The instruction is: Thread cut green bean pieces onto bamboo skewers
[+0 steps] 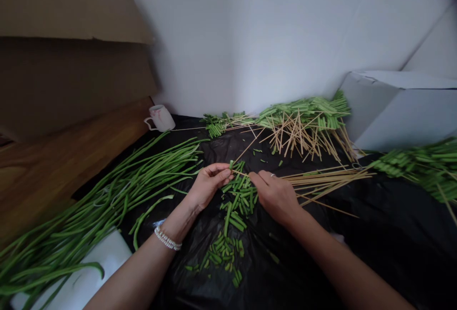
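Over a black plastic sheet (pixel 378 238), a person works a thin bamboo skewer (pixel 240 173) between both hands, just above a heap of cut green bean pieces (pixel 238 200). Fingers of the left hand (pixel 209 185) curl to a pinch at the skewer's tip, though whether they also hold a bean piece is hidden. The right hand (pixel 274 197) closes around the shaft. Skewers like this are light and stiff, yet may snap if bent, so a grip near the working end seems safest. Bean pieces look crisp, smooth and slippery, best taken singly. Long uncut beans (pixel 107 191) lie left; loose skewers (pixel 324 181) lie right.
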Action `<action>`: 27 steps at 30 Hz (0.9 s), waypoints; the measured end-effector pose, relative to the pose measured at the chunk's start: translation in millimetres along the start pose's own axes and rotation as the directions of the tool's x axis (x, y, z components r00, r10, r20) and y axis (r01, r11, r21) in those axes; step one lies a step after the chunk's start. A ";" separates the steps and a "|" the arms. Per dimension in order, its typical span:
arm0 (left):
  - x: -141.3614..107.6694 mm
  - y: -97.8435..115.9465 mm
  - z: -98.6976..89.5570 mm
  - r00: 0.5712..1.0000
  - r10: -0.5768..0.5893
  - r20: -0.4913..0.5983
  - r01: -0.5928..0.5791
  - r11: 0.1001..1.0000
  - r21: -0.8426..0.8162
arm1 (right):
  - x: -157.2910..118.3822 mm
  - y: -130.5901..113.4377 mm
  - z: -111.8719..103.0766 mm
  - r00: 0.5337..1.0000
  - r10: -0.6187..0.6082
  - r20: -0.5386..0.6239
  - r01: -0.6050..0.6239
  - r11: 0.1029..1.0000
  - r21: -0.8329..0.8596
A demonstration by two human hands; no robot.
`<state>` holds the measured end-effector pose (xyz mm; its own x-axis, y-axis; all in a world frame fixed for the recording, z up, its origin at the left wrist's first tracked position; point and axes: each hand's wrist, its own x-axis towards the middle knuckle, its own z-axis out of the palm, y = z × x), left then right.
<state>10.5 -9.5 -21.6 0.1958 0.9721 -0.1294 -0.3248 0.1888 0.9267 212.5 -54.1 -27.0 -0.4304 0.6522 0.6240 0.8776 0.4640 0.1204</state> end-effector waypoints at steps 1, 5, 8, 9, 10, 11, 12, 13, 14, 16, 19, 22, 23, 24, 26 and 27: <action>0.5 1.1 -0.4 1.000 -0.001 -0.007 0.000 1.000 -0.029 | -0.1 1.5 0.4 1.000 -0.006 -0.006 0.006 1.000 -0.005; 2.7 2.9 -3.7 0.999 -0.027 -0.044 0.022 0.992 -0.125 | -0.6 4.6 -0.8 1.000 -0.015 -0.027 0.015 1.000 -0.011; 3.4 1.5 -5.8 0.997 -0.079 -0.019 0.074 0.984 -0.164 | -0.8 2.6 -3.6 1.000 -0.008 -0.024 0.008 1.000 0.004; 3.3 1.0 -6.2 0.996 -0.089 -0.011 0.086 0.982 -0.167 | -0.8 1.5 -4.6 1.000 -0.005 -0.016 0.005 1.000 0.007; 3.2 0.6 -6.4 0.996 -0.093 -0.006 0.091 0.982 -0.167 | -0.8 0.4 -5.4 1.000 -0.002 -0.006 0.002 1.000 0.008; 2.9 0.3 -6.5 0.995 -0.095 -0.003 0.093 0.982 -0.165 | -0.8 -0.7 -6.1 1.000 0.003 0.006 -0.003 1.000 0.006; 2.7 0.2 -6.5 0.996 -0.095 -0.002 0.093 0.983 -0.161 | -0.8 -1.5 -6.5 1.000 0.007 0.022 -0.007 1.000 0.006; 2.5 0.2 -6.5 0.996 -0.094 -0.002 0.093 0.983 -0.156 | -0.8 -2.2 -6.8 0.999 0.012 0.038 -0.012 1.000 0.005; 2.4 0.1 -6.6 0.996 -0.093 -0.003 0.092 0.984 -0.150 | -0.9 -2.6 -6.8 0.998 0.016 0.054 -0.016 1.000 0.006; 2.3 -0.3 -7.0 0.996 -0.091 -0.004 0.089 0.986 -0.139 | -1.0 -2.7 -6.4 0.998 0.017 0.068 -0.018 1.000 0.012; 2.6 -2.0 -7.8 0.995 -0.099 0.006 0.099 0.987 -0.127 | -1.1 -1.6 -4.7 1.000 0.000 0.030 -0.001 0.999 0.040; 2.8 -3.8 -7.6 0.993 -0.114 0.015 0.115 0.985 -0.132 | -1.1 -0.6 -2.9 1.000 -0.012 -0.022 0.014 0.996 0.090; 2.6 -4.1 -7.3 0.993 -0.118 0.014 0.119 0.983 -0.139 | -1.1 -0.4 -2.5 0.999 -0.014 -0.029 0.017 0.994 0.104; 2.4 -4.2 -6.8 0.992 -0.123 0.013 0.123 0.982 -0.146 | -1.2 -0.5 -2.3 0.999 -0.014 -0.033 0.018 0.994 0.112; 1.7 -4.1 -5.9 0.991 -0.129 0.016 0.130 0.980 -0.150 | -1.5 -1.0 -2.2 1.000 -0.010 -0.025 0.013 0.994 0.105; 1.2 -3.9 -5.4 0.991 -0.130 0.022 0.132 0.980 -0.149 | -1.7 -1.5 -2.2 1.000 -0.007 -0.016 0.008 0.996 0.093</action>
<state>7.0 -8.4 -27.3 0.2563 0.9359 -0.2415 -0.4299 0.3341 0.8388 212.3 -57.2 -26.5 -0.4327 0.6394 0.6355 0.8507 0.5229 0.0531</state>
